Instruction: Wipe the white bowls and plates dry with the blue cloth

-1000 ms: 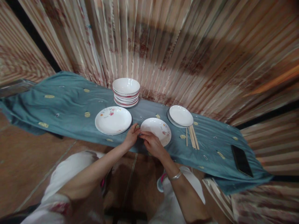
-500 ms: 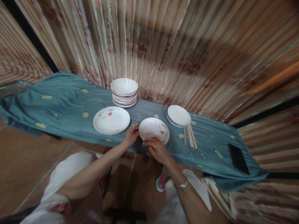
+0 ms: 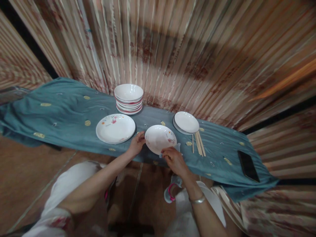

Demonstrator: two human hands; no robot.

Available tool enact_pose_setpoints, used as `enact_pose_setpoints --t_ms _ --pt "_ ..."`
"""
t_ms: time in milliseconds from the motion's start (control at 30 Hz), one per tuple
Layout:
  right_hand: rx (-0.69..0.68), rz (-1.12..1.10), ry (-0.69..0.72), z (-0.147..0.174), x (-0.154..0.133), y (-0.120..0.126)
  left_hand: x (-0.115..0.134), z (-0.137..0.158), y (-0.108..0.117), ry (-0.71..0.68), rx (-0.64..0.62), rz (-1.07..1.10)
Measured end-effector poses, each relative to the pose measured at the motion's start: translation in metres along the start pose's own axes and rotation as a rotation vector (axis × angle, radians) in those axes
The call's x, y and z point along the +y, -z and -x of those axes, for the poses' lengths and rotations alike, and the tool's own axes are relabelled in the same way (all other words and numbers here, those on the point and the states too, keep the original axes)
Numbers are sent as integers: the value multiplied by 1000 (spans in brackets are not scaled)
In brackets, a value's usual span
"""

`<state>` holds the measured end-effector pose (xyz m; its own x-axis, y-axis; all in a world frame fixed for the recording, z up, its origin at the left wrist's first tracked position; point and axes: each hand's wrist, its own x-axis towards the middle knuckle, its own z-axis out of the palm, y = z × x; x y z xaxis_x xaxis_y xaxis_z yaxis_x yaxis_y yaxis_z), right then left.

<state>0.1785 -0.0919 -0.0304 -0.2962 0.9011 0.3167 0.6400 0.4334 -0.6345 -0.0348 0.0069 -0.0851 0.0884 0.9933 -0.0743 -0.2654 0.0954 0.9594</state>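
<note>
A white plate with a floral print (image 3: 159, 139) is at the front middle of the table, tipped slightly toward me. My left hand (image 3: 137, 144) grips its left rim, thumb and fingers closed on the edge. At the lower right rim, my right hand (image 3: 174, 161) is closed on a thin pale-blue cloth (image 3: 178, 147), which shows beyond the fingers against the plate. Left of my left hand lies a larger oval floral plate (image 3: 116, 129), seemingly with another beneath it. Stacked bowls (image 3: 128, 92) stand behind that.
Small white plates (image 3: 187, 122) are stacked at the back right, with several wooden chopsticks (image 3: 200, 144) in front. A black phone (image 3: 248, 165) lies near the right end of the green tablecloth (image 3: 71, 115). A pleated curtain (image 3: 153, 59) hangs behind.
My right hand has slid right along the plate's near rim, and more of the cloth now shows. My left hand keeps its hold on the left edge. The whole view has shifted slightly.
</note>
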Motion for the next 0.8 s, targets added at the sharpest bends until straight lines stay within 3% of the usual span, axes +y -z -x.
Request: enact_pose_setpoints --t_ms 167,333,533,667,800 --pt "125 104 -46 1 18 15 5 1 -3 -48 -62 -20" --pt "263 176 -191 5 36 33 8 1 -6 -8 -67 -25" --pt "183 140 -491 8 50 34 16 4 -8 15 -28 -28" --pt "100 -8 -549 3 49 21 20 6 -10 18 10 -36" --pt "161 -168 -612 -1 47 8 23 7 -11 22 12 -53"
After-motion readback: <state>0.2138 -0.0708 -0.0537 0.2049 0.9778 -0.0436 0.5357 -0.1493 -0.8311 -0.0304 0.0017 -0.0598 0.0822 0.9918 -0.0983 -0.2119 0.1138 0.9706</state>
